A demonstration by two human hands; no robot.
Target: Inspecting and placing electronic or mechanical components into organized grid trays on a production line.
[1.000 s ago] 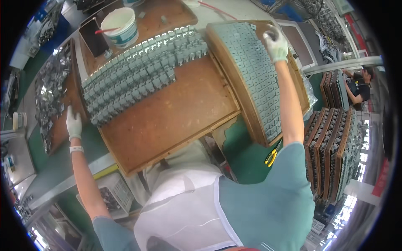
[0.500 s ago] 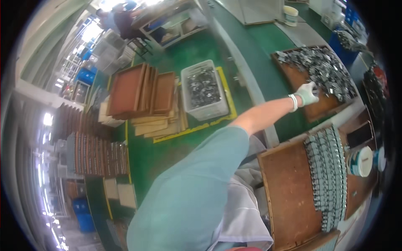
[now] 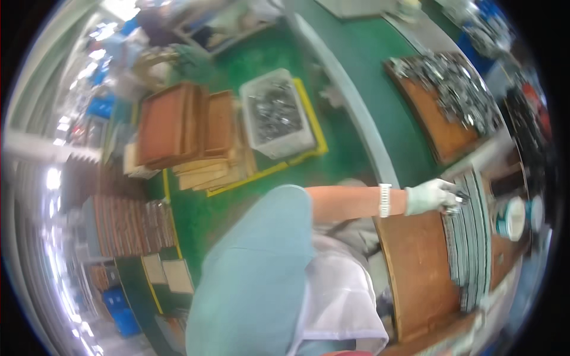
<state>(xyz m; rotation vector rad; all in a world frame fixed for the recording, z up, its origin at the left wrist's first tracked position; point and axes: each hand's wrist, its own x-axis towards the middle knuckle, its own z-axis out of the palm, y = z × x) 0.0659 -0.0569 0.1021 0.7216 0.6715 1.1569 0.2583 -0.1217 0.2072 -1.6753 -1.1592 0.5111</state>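
Note:
My left hand (image 3: 430,197), in a pale glove, reaches out to the right over a shallow wooden tray (image 3: 415,267). Its fingers are closed round a few small shiny metal pieces (image 3: 456,203); their exact kind is blurred. Under and beyond the fingertips, rows of grey metal parts (image 3: 469,249) stand packed side by side along the tray's far side. A white band circles my left wrist. My right hand is out of sight.
Beyond lies another wooden tray (image 3: 439,133) with a heap of loose metal parts (image 3: 457,89). White tubs (image 3: 510,219) stand right of the rows. A plastic bin of metal parts (image 3: 276,110) and stacked wooden trays (image 3: 172,124) stand on the green floor.
My left hand has left the heap of loose parts and come nearer, over the rows in the near tray, with metal pieces in its fingers. The whole view has shifted slightly.

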